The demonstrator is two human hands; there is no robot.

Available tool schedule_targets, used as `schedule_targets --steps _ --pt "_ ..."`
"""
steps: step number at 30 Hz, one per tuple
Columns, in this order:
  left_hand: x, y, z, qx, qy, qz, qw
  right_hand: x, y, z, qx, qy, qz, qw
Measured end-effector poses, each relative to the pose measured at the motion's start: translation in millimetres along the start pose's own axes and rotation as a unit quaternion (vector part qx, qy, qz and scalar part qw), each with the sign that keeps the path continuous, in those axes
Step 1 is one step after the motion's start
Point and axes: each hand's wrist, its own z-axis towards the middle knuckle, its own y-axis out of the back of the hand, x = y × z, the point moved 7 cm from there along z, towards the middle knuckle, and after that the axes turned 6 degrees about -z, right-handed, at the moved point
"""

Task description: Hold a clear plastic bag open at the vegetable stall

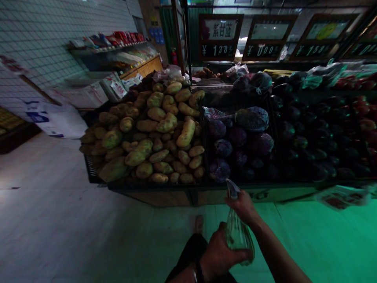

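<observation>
In front of my body, a clear spray bottle is held tilted, its grey nozzle head facing the produce stand. My left hand, with a band at the wrist, wraps round the lower body of the bottle. Higher up, my right hand closes on the neck just below the nozzle; whether a finger presses the trigger I cannot tell. Just beyond the nozzle lie purple cabbages in a dark crate. To their left rises a large heap of potatoes.
Dark eggplants fill the section right of the cabbages, with reddish produce at the far right. Price boards hang above. A white sack stands on the left, near a goods shelf. The stand's front edge runs before me.
</observation>
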Motion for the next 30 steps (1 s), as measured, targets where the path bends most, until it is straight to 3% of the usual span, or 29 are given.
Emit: schedule_targets --steps 6,9,13,20,30 --pt "-39 5.8 9 -0.03 -0.039 0.028 0.998 15 35 15 -0.051 0.015 0.069 0.996" --pt "-49 5.7 19 -0.018 -0.04 0.042 0.998 25 41 25 -0.044 0.034 0.075 0.996" --pt "-62 18.2 26 -0.005 -0.056 0.074 0.996 37 44 35 -0.087 0.032 0.038 0.995" --pt "-92 71.8 36 0.0 -0.066 0.113 0.991 82 28 61 -0.098 0.02 0.084 0.991" --pt "-188 146.3 55 -0.012 -0.169 0.183 0.968 171 39 128 -0.172 0.017 0.028 0.985"
